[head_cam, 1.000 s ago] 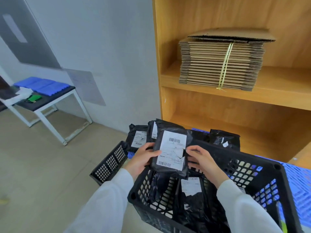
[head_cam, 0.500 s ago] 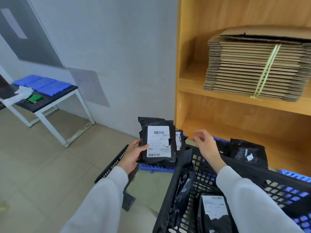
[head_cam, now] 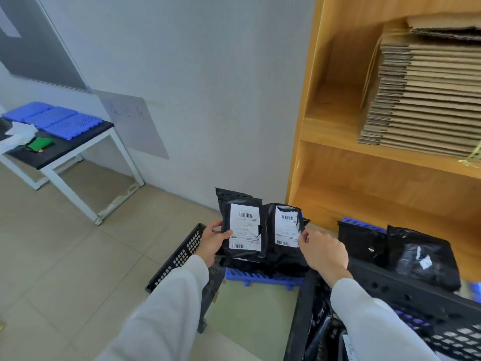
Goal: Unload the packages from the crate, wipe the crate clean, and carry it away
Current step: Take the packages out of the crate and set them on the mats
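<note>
Just past the crate's (head_cam: 390,295) far left corner, the left hand (head_cam: 212,243) grips a black package (head_cam: 242,227) by its left edge, thumb on the white label, holding it upright above a blue pallet (head_cam: 263,277) on the floor. Right beside it, touching, stands a second black package (head_cam: 285,230), label facing the camera too. The right hand (head_cam: 324,252) sits at that second package's right edge, fingers curled at the label's corner; whether it actually pinches the wrapping I cannot tell. Both arms are in pale sleeves. The crate itself is the black, perforated one at lower right, and more black packages (head_cam: 322,332) lie inside it, under the right forearm. Beyond the crate's far rim, two more black packages (head_cam: 421,259) lean against the wooden shelf unit (head_cam: 338,157). Up on that shelf, a strapped stack of flat cardboard (head_cam: 429,100). Left of the crate, a black perforated panel (head_cam: 182,254) stands tilted on the tiled floor. Well away to the left, a white-legged table (head_cam: 70,155) against the wall carries blue trays (head_cam: 52,118) and a green item (head_cam: 39,144).
</note>
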